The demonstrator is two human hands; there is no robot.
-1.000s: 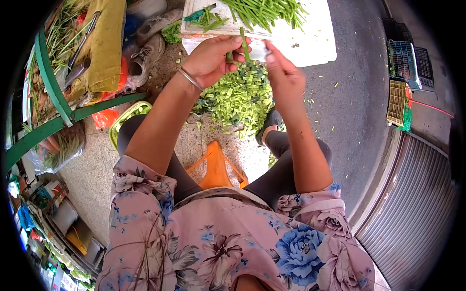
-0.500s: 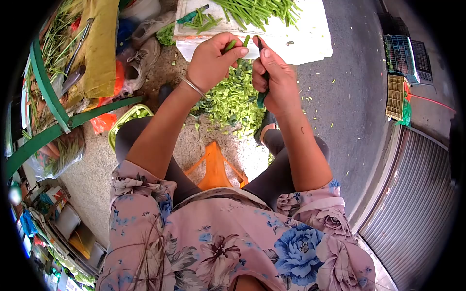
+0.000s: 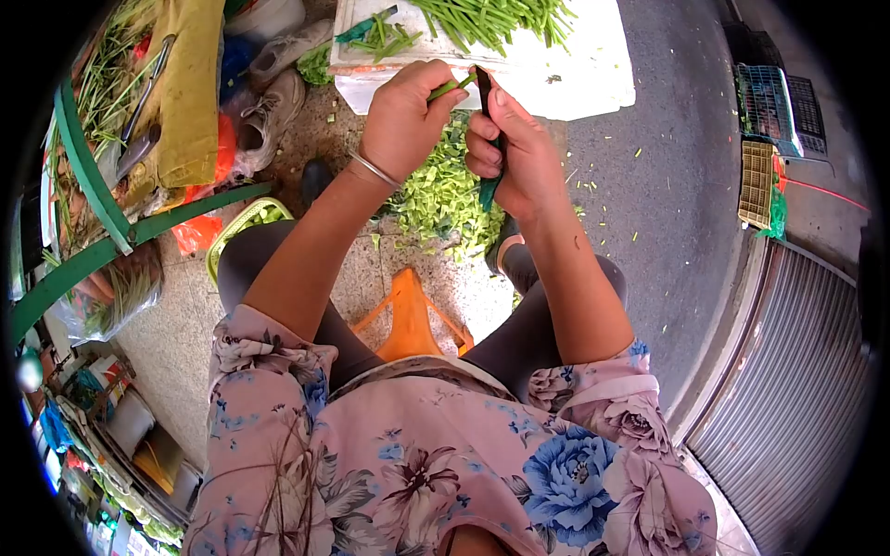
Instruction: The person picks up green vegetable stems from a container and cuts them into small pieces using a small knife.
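Observation:
My left hand (image 3: pixel 408 113) is closed on a green stem (image 3: pixel 451 87), whose tip points to the right. My right hand (image 3: pixel 519 153) grips a small knife (image 3: pixel 484 90) with a dark blade and a green handle; the blade touches or nearly touches the stem's end. Beyond both hands, a bundle of green stems (image 3: pixel 491 20) and some short pieces (image 3: pixel 387 41) lie on a white foam box (image 3: pixel 589 79). Below the hands, a heap of cut green peelings (image 3: pixel 451 190) covers part of the floor.
An orange stool (image 3: pixel 408 320) stands between my legs. At the left are a green basket (image 3: pixel 243 222), a green metal bar (image 3: pixel 190 208), shoes (image 3: pixel 269 116) and a yellow board (image 3: pixel 192 93). Crates (image 3: pixel 765 107) and a roller shutter (image 3: pixel 788 352) are at the right.
The knife in my right hand has turned upright and moved left against the stem. The stem in my left hand has tilted from upright to slanting right.

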